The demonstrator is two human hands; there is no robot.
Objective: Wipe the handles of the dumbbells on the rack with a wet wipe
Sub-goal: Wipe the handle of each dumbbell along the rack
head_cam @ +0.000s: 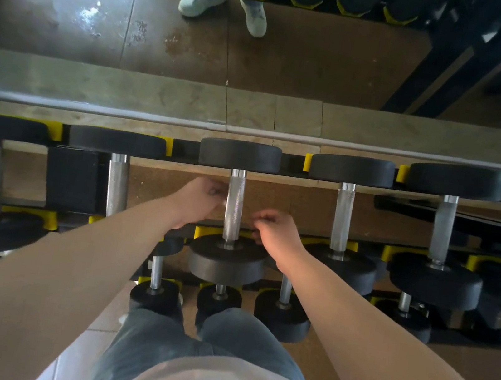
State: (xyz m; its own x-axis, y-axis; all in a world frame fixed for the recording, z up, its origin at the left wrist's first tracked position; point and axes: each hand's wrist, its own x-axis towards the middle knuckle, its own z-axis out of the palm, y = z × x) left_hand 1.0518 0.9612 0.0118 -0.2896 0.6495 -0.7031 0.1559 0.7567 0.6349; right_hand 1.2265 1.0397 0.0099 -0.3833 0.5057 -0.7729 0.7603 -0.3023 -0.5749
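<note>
Just right of left grip (201, 200) — handle (234, 207).

We stretch both bare arms forward; our left hand (205, 197) and right hand (276, 236) hover close together, fingers curled.

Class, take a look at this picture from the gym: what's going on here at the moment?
A person stands over a dumbbell rack and reaches with both bare arms to the middle dumbbell of the upper row. The left hand is against the left side of its knurled steel handle, fingers curled. The right hand is just right of the handle, lower down, fingers also curled. No wet wipe can be made out in either hand.
</note>
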